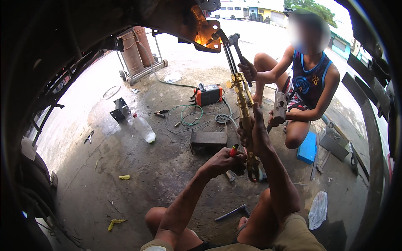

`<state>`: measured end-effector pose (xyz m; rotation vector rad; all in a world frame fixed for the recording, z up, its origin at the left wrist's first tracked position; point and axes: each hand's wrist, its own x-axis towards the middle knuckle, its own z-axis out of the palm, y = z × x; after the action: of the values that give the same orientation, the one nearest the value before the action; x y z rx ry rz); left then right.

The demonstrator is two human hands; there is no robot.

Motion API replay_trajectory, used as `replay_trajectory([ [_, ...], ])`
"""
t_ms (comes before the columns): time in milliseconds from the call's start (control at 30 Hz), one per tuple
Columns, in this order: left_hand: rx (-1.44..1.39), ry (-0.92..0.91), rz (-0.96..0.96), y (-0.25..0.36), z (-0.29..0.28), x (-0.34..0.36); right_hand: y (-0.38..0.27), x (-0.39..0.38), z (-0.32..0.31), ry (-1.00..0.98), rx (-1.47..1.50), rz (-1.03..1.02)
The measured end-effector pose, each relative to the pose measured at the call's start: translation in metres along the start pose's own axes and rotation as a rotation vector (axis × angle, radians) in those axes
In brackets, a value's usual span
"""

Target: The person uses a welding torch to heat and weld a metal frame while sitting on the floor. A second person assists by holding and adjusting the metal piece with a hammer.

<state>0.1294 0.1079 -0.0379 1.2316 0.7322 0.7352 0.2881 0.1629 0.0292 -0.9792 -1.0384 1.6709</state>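
Note:
My right hand (254,129) is wrapped around the brass body of a cutting torch (243,102), its long tubes slanting up and away. The torch's tip is close to a steel plate with holes (208,38), where an orange glow shows on the metal. Lower and to the left, my left hand (222,162) is closed around a red lighter (233,150), beside the torch's rear end. Across from me a crouching person (310,75) grips a hammer (238,50) near the plate. That person's other hand is at a heavy block-headed hammer (279,106).
An orange-black welding machine (208,94) with tangled cables sits on the concrete. Around it are a steel channel piece (208,139), a plastic bottle (144,129) and a black bracket (120,110). Gas cylinders (133,54) stand on a cart behind; a blue box (307,147) is right.

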Motion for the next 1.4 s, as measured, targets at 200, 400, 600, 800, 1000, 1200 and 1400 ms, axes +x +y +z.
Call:
replay_trajectory([
  [200,-0.052,-0.012,-0.003,0.0,0.001,0.001,0.0,0.0,-0.001,0.027,-0.001,-0.003],
  [400,-0.097,-0.028,-0.013,-0.011,-0.004,0.005,0.003,-0.006,0.0,0.012,-0.012,-0.039],
  [600,-0.167,-0.111,0.004,-0.029,-0.001,0.021,0.011,-0.014,-0.012,0.02,-0.32,-0.291],
  [800,-0.206,-0.11,0.138,-0.063,0.011,0.045,0.032,-0.013,-0.013,0.273,-0.855,-0.562],
  [1000,0.532,0.139,0.647,-0.078,0.023,0.06,0.041,-0.003,0.002,0.396,-1.106,-0.735],
  [1200,0.429,0.152,0.616,-0.081,0.026,0.08,0.045,0.005,0.005,0.439,-1.162,-0.842],
  [1400,0.391,0.105,0.604,-0.081,0.025,0.086,0.042,0.001,0.013,0.465,-1.184,-0.834],
])
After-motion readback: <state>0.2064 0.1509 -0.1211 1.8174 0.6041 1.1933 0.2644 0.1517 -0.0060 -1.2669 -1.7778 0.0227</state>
